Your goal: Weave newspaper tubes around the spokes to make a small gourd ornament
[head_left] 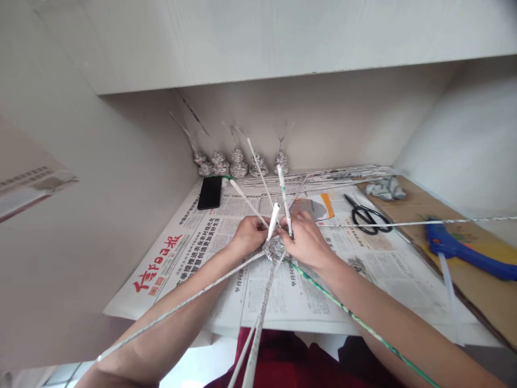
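Observation:
A small round piece woven from rolled paper strips (276, 250) is between my hands, low over the newspaper. Long rolled strips fan out from it on all sides, among them a green one (343, 308) toward the lower right. My left hand (251, 235) pinches the woven piece at its left edge. At the right edge my right hand (304, 238) has its fingers closed on it and on strips near an upright one (284, 196). One long thin strip (388, 223) runs from the right hand out past the right side. My fingertips partly hide the weave.
Newspaper (161, 280) covers the table. Several gourd-shaped woven pieces (238, 163) line the back wall, with a black phone (209, 193) before them. Rolled strips (323, 177) lie at the back. Black scissors (369, 220), cardboard (407, 199) and a blue glue gun (456, 249) are at right.

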`<state>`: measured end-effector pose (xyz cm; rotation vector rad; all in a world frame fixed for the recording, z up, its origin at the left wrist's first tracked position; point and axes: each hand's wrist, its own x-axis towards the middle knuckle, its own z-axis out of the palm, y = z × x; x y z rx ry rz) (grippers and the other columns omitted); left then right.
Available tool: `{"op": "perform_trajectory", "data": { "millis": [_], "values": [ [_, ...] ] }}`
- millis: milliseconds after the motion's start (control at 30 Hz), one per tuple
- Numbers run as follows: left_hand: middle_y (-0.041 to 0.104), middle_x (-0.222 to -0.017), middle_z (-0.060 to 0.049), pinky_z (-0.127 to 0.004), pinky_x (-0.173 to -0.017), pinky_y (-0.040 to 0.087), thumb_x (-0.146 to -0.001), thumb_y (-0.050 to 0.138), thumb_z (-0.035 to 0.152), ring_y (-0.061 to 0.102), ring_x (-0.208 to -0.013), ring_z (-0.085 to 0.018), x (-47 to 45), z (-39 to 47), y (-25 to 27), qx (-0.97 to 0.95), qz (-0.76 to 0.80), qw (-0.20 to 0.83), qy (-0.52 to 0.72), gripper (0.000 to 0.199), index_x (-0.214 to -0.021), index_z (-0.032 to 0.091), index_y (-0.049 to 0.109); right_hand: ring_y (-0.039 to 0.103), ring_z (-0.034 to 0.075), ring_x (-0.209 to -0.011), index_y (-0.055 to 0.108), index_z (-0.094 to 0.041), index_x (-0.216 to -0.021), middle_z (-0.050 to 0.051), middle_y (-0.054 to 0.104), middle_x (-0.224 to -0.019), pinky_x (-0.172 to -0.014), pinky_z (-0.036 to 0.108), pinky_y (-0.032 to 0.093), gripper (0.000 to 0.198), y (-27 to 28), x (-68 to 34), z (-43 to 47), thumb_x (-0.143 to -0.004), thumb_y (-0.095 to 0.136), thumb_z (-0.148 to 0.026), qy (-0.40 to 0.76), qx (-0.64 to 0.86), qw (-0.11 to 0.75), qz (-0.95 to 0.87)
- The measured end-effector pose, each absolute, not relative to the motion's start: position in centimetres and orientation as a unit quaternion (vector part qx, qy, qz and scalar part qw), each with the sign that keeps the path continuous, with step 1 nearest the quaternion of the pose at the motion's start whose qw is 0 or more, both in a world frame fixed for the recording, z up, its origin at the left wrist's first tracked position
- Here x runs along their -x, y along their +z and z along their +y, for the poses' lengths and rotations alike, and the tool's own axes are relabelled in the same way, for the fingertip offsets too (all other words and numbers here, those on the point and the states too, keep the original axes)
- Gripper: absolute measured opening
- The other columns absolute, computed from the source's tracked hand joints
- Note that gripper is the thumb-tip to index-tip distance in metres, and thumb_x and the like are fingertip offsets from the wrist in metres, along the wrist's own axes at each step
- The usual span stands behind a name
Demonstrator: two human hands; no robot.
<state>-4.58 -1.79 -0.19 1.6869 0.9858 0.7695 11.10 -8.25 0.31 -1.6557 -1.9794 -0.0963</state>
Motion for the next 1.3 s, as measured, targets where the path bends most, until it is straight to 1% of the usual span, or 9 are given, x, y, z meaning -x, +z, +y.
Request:
{"op": "perform_trajectory", "data": {
  "millis": [133,233,333,433,667,900,1067,1200,1300],
  "values": [
    [0.072,-0.075,-0.006,-0.024,-0.058,0.047,-0.059,0.076,0.025,0.061,-0.060,-0.014,4.6,-1.6,-0.9,-0.652,0.399,0.550,0.335,0.039,-0.095,0.011,0.073,0.056,0.024,-0.086,0.062,-0.021,-0.078,0.005,0.066,-0.075,-0.077,0.034,0.033,0.013,0.4,-11.1,-8.2,-0.085,0.056,-0.030,-0.041,0.628,0.294,-0.719],
    [0.073,-0.077,-0.006,-0.024,-0.060,0.048,-0.058,0.078,0.025,0.062,-0.062,-0.014,4.6,-1.5,-1.2,-0.637,0.407,0.554,0.348,0.042,-0.096,0.011,0.072,0.060,0.020,-0.076,0.064,-0.022,-0.078,0.003,0.068,-0.073,-0.077,0.033,0.034,0.015,0.4,-11.1,-8.1,-0.086,0.056,-0.032,-0.003,0.627,0.321,-0.710],
    [0.072,-0.076,-0.006,-0.024,-0.059,0.047,-0.057,0.078,0.024,0.061,-0.061,-0.014,4.6,-1.5,-1.1,-0.633,0.410,0.557,0.347,0.040,-0.094,0.011,0.073,0.060,0.016,-0.064,0.065,-0.022,-0.076,0.000,0.068,-0.067,-0.066,0.028,0.037,0.017,0.2,-11.1,-7.9,-0.085,0.057,-0.034,0.075,0.636,0.356,-0.681],
    [0.071,-0.074,-0.005,-0.022,-0.056,0.044,-0.056,0.078,0.023,0.059,-0.058,-0.012,4.4,-1.8,-0.8,-0.621,0.414,0.566,0.351,0.033,-0.086,0.011,0.074,0.061,0.014,-0.059,0.066,-0.023,-0.074,-0.002,0.069,-0.066,-0.056,0.024,0.036,0.015,0.1,-11.1,-7.8,-0.082,0.060,-0.034,0.126,0.648,0.395,-0.639],
    [0.065,-0.061,0.000,-0.021,-0.050,0.040,-0.053,0.079,0.023,0.052,-0.051,-0.009,4.0,-2.5,-0.5,-0.561,0.438,0.596,0.373,0.026,-0.075,0.011,0.071,0.063,0.015,-0.060,0.067,-0.022,-0.073,-0.001,0.069,-0.064,-0.058,0.025,0.038,0.016,0.1,-11.1,-7.7,-0.081,0.060,-0.034,0.110,0.669,0.399,-0.618],
    [0.064,-0.062,0.000,-0.020,-0.051,0.039,-0.057,0.075,0.021,0.051,-0.052,-0.009,3.8,-2.6,-0.3,-0.608,0.429,0.554,0.374,0.021,-0.076,0.011,0.071,0.065,0.018,-0.066,0.067,-0.022,-0.086,0.003,0.072,-0.071,-0.061,0.027,0.042,0.016,0.1,-11.2,-7.3,-0.081,0.058,-0.034,0.135,0.693,0.400,-0.585],
    [0.068,-0.066,-0.002,-0.022,-0.058,0.043,-0.064,0.070,0.021,0.057,-0.059,-0.012,3.9,-2.8,-0.2,-0.663,0.381,0.529,0.368,0.011,-0.072,0.013,0.072,0.064,0.019,-0.068,0.066,-0.021,-0.082,0.004,0.070,-0.074,-0.064,0.029,0.044,0.016,-0.3,-11.7,-7.1,-0.079,0.058,-0.034,0.160,0.676,0.430,-0.576],
    [0.073,-0.075,-0.005,-0.025,-0.067,0.047,-0.065,0.073,0.025,0.063,-0.067,-0.015,4.1,-2.5,-0.7,-0.693,0.357,0.519,0.352,0.018,-0.079,0.013,0.074,0.062,0.018,-0.067,0.066,-0.019,-0.081,0.004,0.069,-0.072,-0.065,0.030,0.044,0.017,-0.4,-12.1,-6.9,-0.079,0.059,-0.035,0.168,0.666,0.443,-0.577],
    [0.073,-0.077,-0.007,-0.026,-0.069,0.047,-0.067,0.073,0.029,0.064,-0.069,-0.017,4.1,-2.1,-1.1,-0.701,0.345,0.522,0.343,0.021,-0.079,0.012,0.074,0.060,0.017,-0.063,0.066,-0.019,-0.082,0.002,0.068,-0.070,-0.061,0.029,0.044,0.019,-0.6,-12.2,-6.7,-0.077,0.061,-0.037,0.208,0.645,0.455,-0.578]
  ]
}}
